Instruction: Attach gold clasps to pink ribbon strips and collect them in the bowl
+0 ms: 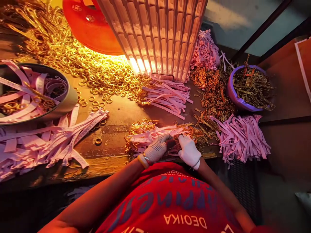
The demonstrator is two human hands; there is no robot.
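Note:
My left hand (157, 149), in a pale dotted work glove with dark uncovered fingertips, is closed in a pinch just over the front edge of the bench. Close beside it, my right hand (190, 151), in a white glove, is also closed with its fingertips together. Whatever the two hands hold is too small to make out. Just beyond them lies a pile of pink straps (160, 132) with gold rings (131, 142) at the left end and short gold chains (190, 129) at the right.
Pink strap bundles (167, 97) lie farther back below a ribbed panel (165, 35). An orange lamp (92, 29) lights heaped gold rings (104, 77). At left stands a tub (70, 98) of straps; at right, a purple bowl (230, 87) of chains beside more straps (244, 137).

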